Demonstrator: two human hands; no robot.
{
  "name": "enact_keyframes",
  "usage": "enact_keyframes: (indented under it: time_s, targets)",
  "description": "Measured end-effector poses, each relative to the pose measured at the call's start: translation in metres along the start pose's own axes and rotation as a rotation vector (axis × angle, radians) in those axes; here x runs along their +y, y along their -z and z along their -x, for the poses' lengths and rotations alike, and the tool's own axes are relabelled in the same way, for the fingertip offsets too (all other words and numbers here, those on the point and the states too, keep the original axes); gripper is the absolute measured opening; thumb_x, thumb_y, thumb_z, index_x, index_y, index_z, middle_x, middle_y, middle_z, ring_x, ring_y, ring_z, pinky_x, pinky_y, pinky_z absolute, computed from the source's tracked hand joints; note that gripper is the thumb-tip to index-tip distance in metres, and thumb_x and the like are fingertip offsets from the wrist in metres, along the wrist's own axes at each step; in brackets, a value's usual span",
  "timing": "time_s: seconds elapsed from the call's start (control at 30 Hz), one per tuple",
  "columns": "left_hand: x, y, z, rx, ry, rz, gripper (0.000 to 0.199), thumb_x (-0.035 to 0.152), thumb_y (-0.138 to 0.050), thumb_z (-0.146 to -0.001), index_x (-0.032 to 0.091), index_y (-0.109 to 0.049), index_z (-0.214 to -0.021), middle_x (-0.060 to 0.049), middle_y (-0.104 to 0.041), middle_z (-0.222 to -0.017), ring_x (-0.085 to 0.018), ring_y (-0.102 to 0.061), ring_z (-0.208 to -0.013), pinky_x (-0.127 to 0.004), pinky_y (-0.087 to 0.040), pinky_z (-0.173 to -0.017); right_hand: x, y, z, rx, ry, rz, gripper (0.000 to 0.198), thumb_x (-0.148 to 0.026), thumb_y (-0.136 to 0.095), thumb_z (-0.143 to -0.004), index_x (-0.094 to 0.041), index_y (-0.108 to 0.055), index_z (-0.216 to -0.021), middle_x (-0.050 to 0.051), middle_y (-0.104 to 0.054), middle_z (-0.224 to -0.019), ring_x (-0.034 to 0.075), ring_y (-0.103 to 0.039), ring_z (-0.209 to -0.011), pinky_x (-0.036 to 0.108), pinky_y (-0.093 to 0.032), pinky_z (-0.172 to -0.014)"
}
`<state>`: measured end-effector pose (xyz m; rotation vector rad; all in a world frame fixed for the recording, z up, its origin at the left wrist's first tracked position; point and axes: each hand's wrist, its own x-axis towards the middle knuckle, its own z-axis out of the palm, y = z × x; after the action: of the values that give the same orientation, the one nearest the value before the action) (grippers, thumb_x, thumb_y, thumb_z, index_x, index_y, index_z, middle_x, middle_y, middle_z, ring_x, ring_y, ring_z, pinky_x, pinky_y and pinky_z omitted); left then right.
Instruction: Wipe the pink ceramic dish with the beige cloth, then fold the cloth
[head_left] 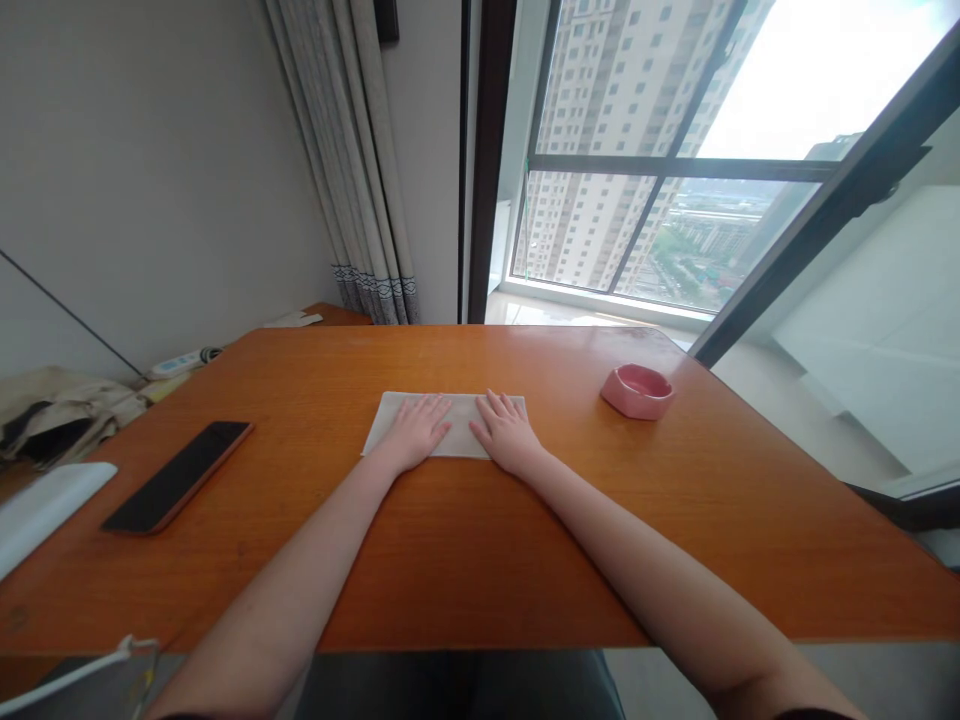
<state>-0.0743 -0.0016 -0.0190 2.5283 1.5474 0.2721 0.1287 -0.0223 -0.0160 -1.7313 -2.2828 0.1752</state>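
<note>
A flat, pale rectangular cloth or folded sheet lies on the wooden table in front of me; I cannot tell its exact material. My left hand rests palm down on its left part, fingers stretched out. On the right part lies my right hand, also palm down with the fingers spread. A strip of the pale sheet shows between the two hands. Neither hand grips anything.
A pink bowl stands at the right of the wooden table. On the left lies a black phone-like slab, with a white object beyond it. A power strip and crumpled fabric sit along the left edge.
</note>
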Motion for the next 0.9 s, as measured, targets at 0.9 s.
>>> enact_keyframes:
  time_s: [0.9]
  targets:
    - [0.069, 0.003, -0.004, 0.327, -0.167, 0.286, 0.011, 0.013, -0.050, -0.075, 0.019, -0.053, -0.084, -0.005, -0.060, -0.090, -0.020, -0.055, -0.087, -0.032, -0.044, -0.081, 0.021, -0.003, 0.001, 0.057, -0.146, -0.230, 0.077, -0.037, -0.058, -0.071, -0.008, -0.033, -0.137, 0.019, -0.043, -0.137, 0.030, -0.037, -0.128, 0.043, -0.028, -0.106]
